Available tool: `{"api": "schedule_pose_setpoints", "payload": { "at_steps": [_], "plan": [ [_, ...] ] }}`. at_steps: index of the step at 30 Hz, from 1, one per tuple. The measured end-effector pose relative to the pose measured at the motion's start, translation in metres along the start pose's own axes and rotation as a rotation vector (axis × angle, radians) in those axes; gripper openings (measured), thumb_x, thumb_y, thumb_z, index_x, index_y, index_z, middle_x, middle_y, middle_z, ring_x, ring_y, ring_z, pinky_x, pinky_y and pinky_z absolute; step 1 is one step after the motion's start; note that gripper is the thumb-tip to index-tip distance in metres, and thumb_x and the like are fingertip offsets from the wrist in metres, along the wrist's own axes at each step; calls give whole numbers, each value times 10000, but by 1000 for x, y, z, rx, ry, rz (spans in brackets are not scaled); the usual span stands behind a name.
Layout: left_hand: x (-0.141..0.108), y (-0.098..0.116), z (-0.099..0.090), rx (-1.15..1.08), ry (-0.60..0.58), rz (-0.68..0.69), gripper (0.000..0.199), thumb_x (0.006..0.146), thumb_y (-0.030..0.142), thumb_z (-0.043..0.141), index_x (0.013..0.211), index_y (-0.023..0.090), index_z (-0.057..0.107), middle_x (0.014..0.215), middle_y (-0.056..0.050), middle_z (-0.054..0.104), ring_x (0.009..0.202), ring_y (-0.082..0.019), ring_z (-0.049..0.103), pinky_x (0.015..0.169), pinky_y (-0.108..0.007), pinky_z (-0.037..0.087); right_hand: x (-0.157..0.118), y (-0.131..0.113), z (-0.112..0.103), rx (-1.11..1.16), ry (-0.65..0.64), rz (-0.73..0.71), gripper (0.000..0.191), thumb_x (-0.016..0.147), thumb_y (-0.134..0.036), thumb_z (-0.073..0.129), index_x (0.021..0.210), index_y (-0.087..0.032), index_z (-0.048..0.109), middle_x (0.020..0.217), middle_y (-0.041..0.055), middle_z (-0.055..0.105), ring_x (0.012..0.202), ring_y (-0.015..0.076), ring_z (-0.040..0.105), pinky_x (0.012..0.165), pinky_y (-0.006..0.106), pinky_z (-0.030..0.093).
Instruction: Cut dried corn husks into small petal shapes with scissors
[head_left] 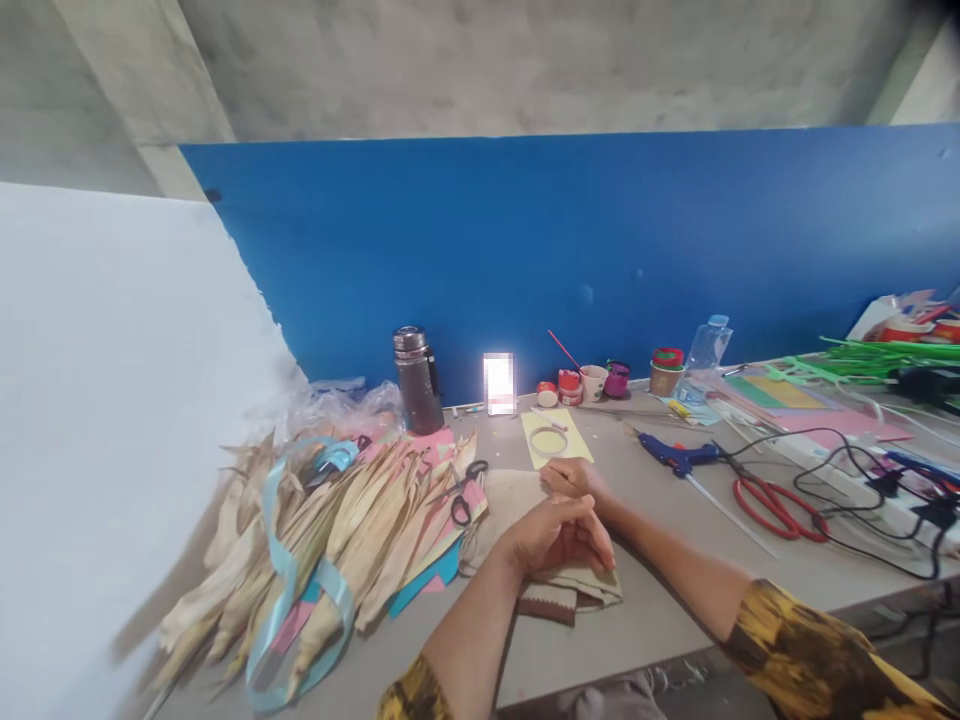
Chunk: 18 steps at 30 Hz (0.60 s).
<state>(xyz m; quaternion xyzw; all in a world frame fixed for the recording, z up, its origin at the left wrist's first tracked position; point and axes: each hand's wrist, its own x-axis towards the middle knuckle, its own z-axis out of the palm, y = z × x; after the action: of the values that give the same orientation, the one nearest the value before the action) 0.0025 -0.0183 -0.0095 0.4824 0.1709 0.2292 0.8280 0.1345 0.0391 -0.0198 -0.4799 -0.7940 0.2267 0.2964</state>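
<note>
on the desk [637,625], directly below and between the hands: a beige cloth [495,512], apparently folded, with a brown strip [551,604], tooth-edged, along the near side and running roughly left to right. hard to read any longer axis of the cloth, with so much of it covered.

over the near right part: the left hand [564,535], nearer to the brown strip, palm side partly toward the body, with fingers loosely curled and pointing right. at the far right edge: the right hand [571,479], just beyond the left, with fingers bent inward. cannot tell whether pinching cloth in either hand, with fingertips partly hidden.

just off the left edge: dark-handled scissors [460,512]. just beyond the right hand: a yellow sheet [577,445]. well apart to the right: a blue glue gun [679,457].
</note>
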Motion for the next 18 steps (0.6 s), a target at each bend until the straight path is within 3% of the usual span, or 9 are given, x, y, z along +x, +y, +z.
{"api": "schedule_pose_setpoints", "payload": {
  "at_steps": [2,5,10,12,14,15,18],
  "plan": [
    [0,0,1,44,-6,-21,557,784,603,622,704,60,717,696,-138,681,664,-197,663,672,-299,511,0,3,-3,-43,51,-29,370,936,-288,475,619,-142,595,580,-13,546,587,125,482,568,248,362],
    [-1,2,7,100,-14,-28,552,743,618,659,680,73,717,711,-117,678,672,-176,645,703,-290,508,-4,3,-8,-89,110,-82,346,915,-283,455,608,-164,562,588,-6,530,597,128,427,586,262,313],
    [-4,13,26,254,-76,-89,516,720,626,683,655,116,730,729,-85,689,708,-164,620,734,-272,485,-10,2,-14,-145,59,-228,225,884,-312,548,739,-183,661,758,40,628,733,166,521,692,273,357],
    [-8,10,39,332,-40,-112,460,738,595,684,668,145,744,707,-65,693,682,-162,606,698,-269,480,-10,4,-15,-207,33,-301,213,899,-311,542,801,-191,688,800,56,644,779,181,555,724,278,377],
    [-17,-4,53,417,83,-34,393,758,558,685,654,184,751,674,-39,693,663,-172,603,674,-276,484,-8,7,-16,-259,7,-333,249,930,-314,500,838,-194,698,817,68,653,801,191,578,744,283,393],
    [-24,-15,59,414,81,-21,330,737,530,721,707,204,769,712,-26,711,705,-192,627,688,-285,495,-8,8,-17,-266,-10,-324,266,941,-318,483,848,-196,700,825,72,659,810,195,586,752,285,400],
    [-56,-55,73,277,171,-72,255,755,457,746,898,246,760,897,-6,722,854,-234,667,728,-315,530,-5,9,-19,-265,-48,-267,297,952,-334,460,855,-199,706,836,79,676,816,203,603,752,290,412]
  ]
}}
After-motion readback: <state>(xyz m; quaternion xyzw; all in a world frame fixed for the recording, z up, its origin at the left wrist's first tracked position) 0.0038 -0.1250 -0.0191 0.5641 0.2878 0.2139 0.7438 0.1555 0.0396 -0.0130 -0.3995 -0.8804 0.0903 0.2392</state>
